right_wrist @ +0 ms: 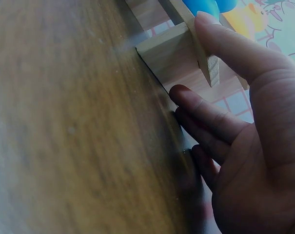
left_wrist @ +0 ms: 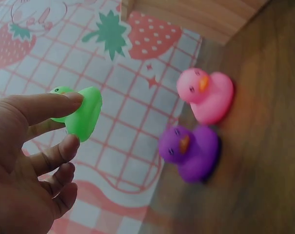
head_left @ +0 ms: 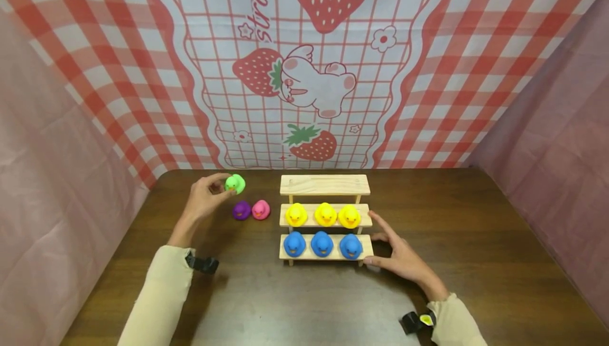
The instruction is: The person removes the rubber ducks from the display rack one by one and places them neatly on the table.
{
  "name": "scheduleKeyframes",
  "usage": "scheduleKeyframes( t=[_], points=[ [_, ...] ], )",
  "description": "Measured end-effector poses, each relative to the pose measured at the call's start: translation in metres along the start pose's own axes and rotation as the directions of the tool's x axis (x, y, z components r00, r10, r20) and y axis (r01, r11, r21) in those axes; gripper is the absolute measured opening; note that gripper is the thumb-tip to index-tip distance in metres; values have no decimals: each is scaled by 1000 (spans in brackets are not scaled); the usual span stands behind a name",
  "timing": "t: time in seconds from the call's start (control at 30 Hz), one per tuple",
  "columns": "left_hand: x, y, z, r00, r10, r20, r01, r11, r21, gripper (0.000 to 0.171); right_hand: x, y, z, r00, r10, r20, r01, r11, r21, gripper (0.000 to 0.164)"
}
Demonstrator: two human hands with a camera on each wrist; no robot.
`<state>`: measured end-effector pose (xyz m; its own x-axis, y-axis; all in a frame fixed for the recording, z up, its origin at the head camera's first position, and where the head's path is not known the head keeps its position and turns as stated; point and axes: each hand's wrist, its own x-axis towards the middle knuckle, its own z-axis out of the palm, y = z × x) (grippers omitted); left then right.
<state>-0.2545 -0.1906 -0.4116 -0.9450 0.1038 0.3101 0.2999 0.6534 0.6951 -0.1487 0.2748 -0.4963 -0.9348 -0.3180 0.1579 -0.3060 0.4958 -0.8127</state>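
Note:
My left hand [head_left: 207,194] pinches a green rubber duck [head_left: 235,183] between thumb and fingers, held up near the table's back left. Close beside it, a purple rubber duck [left_wrist: 190,152] and a pink rubber duck [left_wrist: 207,95] stand side by side on the table. At the right end of a three-tier wooden rack [head_left: 325,184] is my right hand [head_left: 398,253], its fingers extended. In the right wrist view the thumb touches the edge of a shelf. Three yellow ducks [head_left: 325,214] line the middle tier and three blue ducks [head_left: 322,244] the lowest; the top tier is bare.
The brown wooden table [head_left: 266,304] ends at the back against a red-checked strawberry cloth [head_left: 428,71]. Pink curtains [head_left: 556,124] hang on both sides. Dark straps with small devices [head_left: 204,264] sit on both wrists.

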Motion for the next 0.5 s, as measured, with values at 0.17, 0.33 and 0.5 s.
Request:
scheduleKeyframes(
  t=[0.17, 0.33, 0.5],
  points=[
    [-8, -16, -2, 1000, -14, -10, 14, 1000, 11, 38, 0, 1, 0, 1000, -18, -6, 18, 1000, -1, 103],
    [-17, -29, -3, 998, -64, 3, 64, 998, 1, 37, 0, 2, 0, 1000, -12, -2, 12, 1000, 5, 103],
    [-24, -40, -2, 996, -87, 10, 87, 996, 7, 37, 0, 1, 1, 1000, -1, -1, 1, 1000, 10, 103]
  ],
)
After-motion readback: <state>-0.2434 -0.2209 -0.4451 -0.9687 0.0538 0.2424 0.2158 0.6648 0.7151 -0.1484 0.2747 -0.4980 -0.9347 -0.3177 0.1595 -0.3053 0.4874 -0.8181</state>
